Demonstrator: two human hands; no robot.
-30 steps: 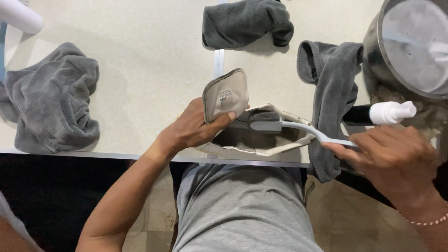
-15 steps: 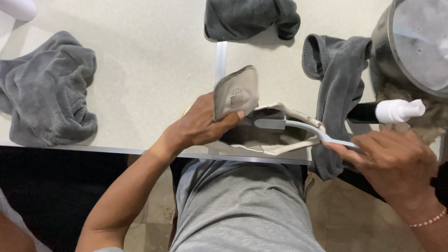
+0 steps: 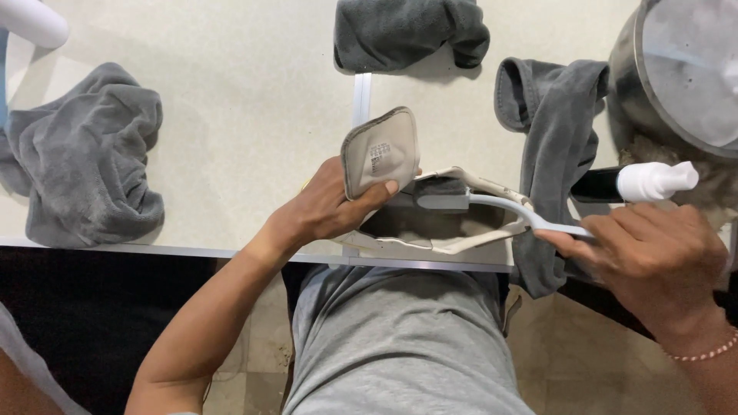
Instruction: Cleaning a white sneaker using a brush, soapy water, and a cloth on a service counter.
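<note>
A pale desk [image 3: 231, 154] carries the work at its near edge. There a grey shoe [image 3: 430, 223] lies with its long axis running along that edge, opening upward. The left hand [image 3: 323, 211] is closed on its tongue [image 3: 380, 150], folding it up and back; a small printed label shows on the tongue's underside. The right hand [image 3: 661, 253], to the shoe's right, is closed around a white brush [image 3: 492, 204] whose grey head reaches leftward into the opening. A white-capped spray bottle [image 3: 646, 182] lies just behind that hand.
</note>
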